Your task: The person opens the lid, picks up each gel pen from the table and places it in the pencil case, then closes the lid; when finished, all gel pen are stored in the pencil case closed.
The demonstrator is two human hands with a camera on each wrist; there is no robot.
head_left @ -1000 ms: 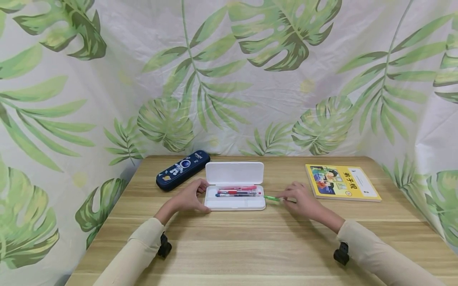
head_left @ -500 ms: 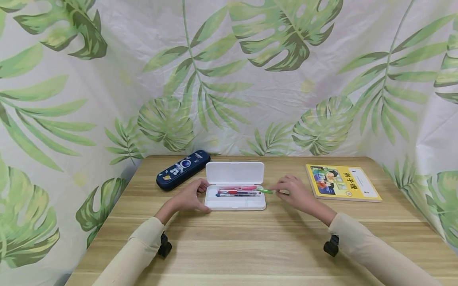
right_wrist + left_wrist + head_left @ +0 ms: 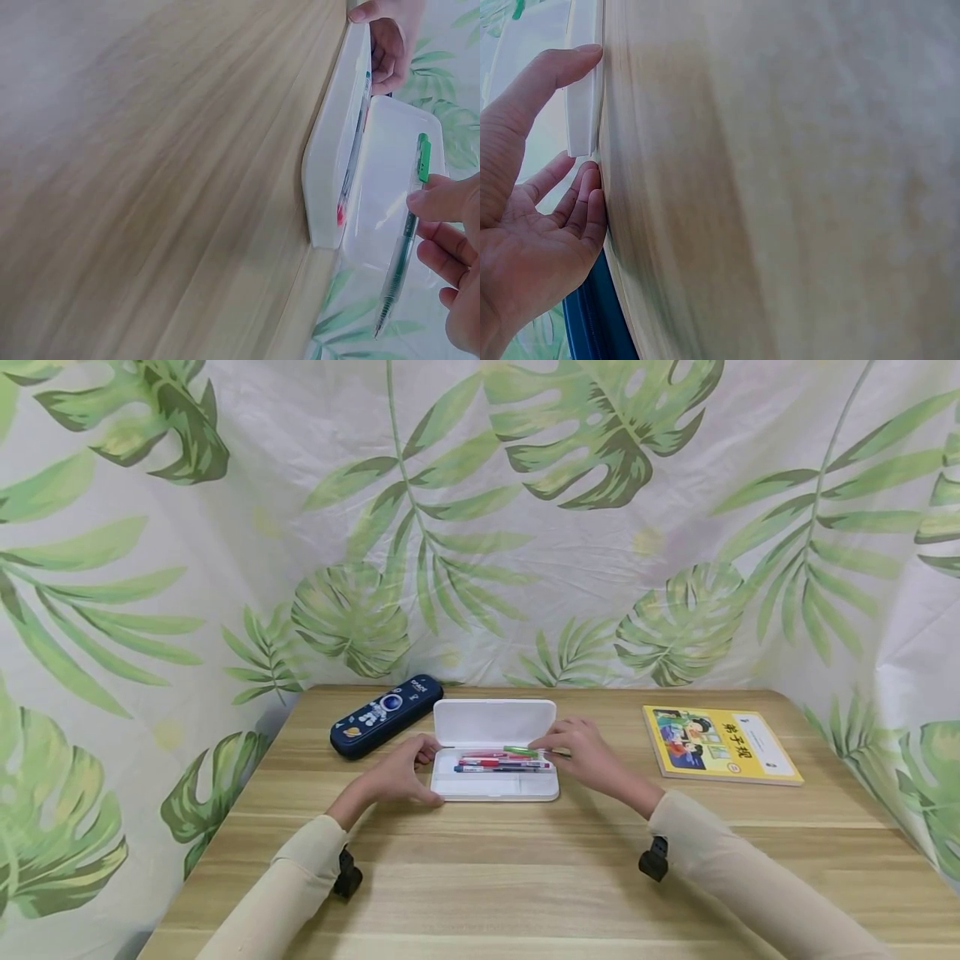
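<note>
A white pencil case [image 3: 472, 787] lies with its lid [image 3: 495, 724] raised at the back. My left hand [image 3: 401, 772] holds its left end, the thumb at the front edge and the fingers beside the end wall, as the left wrist view shows. My right hand [image 3: 588, 756] pinches a clear pen with a green clip [image 3: 401, 255] between thumb and fingers, over the right part of the case. In the right wrist view, this pen's tip points away from the case. Several pens [image 3: 501, 764], pink, red and blue-ended, lie in the rear compartment.
A dark blue astronaut pencil case [image 3: 386, 716] lies behind and left of the white one. At the right is a yellow book [image 3: 720, 743]. Everything rests on a wooden table [image 3: 487, 877], with a leaf-print curtain [image 3: 465, 568] along its back edge.
My right hand has moved left and back, carrying the green pen from the right side of the white case to over its rear compartment. The left hand has stayed put.
</note>
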